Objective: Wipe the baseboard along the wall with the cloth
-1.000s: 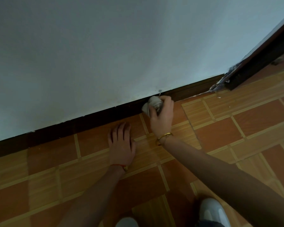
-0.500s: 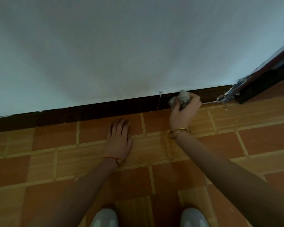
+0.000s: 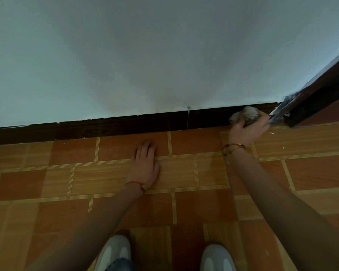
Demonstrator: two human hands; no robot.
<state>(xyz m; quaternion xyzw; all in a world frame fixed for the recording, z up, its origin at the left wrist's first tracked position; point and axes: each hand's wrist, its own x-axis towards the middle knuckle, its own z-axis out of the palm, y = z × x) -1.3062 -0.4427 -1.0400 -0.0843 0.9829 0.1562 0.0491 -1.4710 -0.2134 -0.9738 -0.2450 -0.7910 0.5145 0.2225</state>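
From the head view, the dark baseboard (image 3: 125, 124) runs left to right along the foot of the white wall (image 3: 145, 55). The right hand (image 3: 248, 129) clutches a crumpled grey cloth (image 3: 246, 114) against its right end, just beside a dark door frame (image 3: 317, 96). The left hand (image 3: 145, 163) rests flat, fingers straight, on the tiled floor (image 3: 47, 182).

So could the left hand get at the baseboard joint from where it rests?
Probably yes: the left hand lies flat on the floor, and only bare tile separates it from the baseboard joint.
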